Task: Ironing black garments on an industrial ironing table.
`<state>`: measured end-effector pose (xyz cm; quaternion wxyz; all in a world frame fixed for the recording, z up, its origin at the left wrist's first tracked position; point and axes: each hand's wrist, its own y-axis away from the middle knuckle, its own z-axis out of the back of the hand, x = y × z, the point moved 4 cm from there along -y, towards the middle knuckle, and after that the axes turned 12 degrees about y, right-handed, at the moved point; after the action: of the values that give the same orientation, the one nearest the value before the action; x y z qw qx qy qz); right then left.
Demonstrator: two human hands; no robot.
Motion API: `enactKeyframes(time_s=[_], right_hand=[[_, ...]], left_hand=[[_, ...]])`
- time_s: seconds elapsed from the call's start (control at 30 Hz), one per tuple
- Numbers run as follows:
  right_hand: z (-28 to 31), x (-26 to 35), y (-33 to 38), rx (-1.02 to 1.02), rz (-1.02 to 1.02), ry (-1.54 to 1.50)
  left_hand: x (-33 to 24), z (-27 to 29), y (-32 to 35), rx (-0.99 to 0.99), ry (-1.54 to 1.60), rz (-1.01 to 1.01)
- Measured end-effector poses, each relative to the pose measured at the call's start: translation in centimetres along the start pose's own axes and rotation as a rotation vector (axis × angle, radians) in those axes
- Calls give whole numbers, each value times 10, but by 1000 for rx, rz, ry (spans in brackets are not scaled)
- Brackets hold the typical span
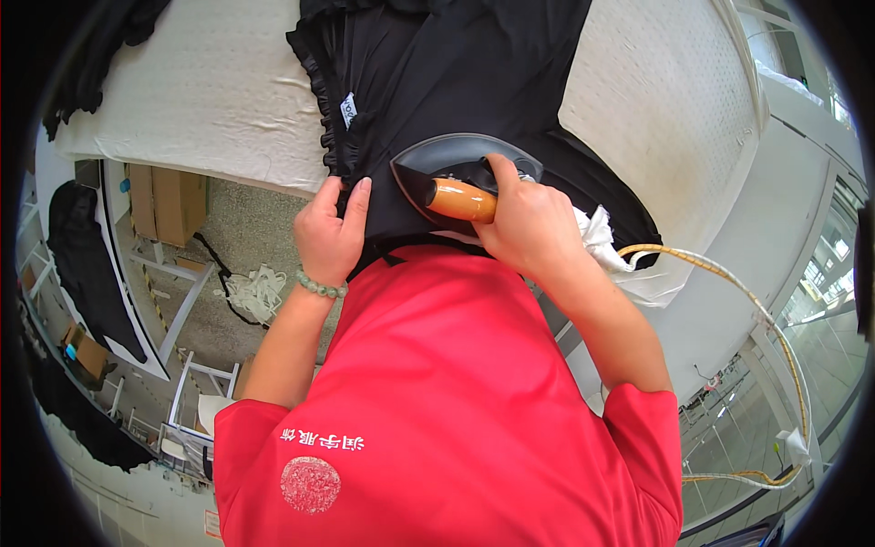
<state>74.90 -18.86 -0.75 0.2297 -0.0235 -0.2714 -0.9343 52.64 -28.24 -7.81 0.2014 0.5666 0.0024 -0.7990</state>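
Note:
A black garment with a ruffled edge and a small white label lies spread over the padded ironing table. My right hand is closed round the orange-brown handle of a dark clothes iron, whose sole rests on the cloth near the table's front edge. At the garment's ruffled left edge, my left hand pinches the black fabric between thumb and fingers. A beaded bracelet circles that wrist. Part of the garment hangs toward me and is hidden by my red shirt.
The cream padded table extends left and right of the garment. From the iron's side a yellowish hose loops down at the right. White crumpled cloth sits beside my right wrist. Cardboard boxes and white metal frames stand below at left.

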Motion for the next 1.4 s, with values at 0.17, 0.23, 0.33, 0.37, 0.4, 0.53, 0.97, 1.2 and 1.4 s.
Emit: enactKeyframes(time_s=[0.17, 0.23, 0.33, 0.37, 0.4, 0.53, 0.97, 1.2, 1.4], right_hand=[[-10, 8, -11, 56, -8, 43], [-10, 8, -17, 39, -12, 49], [-4, 1, -24, -26, -128, 54], [2, 4, -24, -136, -90, 91], [2, 8, -23, -129, -25, 58], [-7, 29, -17, -56, 132, -21], [28, -17, -20, -25, -151, 112], [17, -22, -31, 55, -31, 61], [52, -236, -46, -254, -563, 180]], left_hand=[[4, -3, 0, -11, 0, -67], [5, -1, 1, -8, 10, -87], [6, 2, 4, 0, -10, -60], [7, 2, 4, -3, -15, -50], [6, 2, 3, -1, -16, -42], [-1, 2, 0, 1, 1, -82], [-8, 19, 11, 5, 163, -16], [-25, 25, 24, -55, 179, -68], [-30, 30, 35, -135, 316, -25]])
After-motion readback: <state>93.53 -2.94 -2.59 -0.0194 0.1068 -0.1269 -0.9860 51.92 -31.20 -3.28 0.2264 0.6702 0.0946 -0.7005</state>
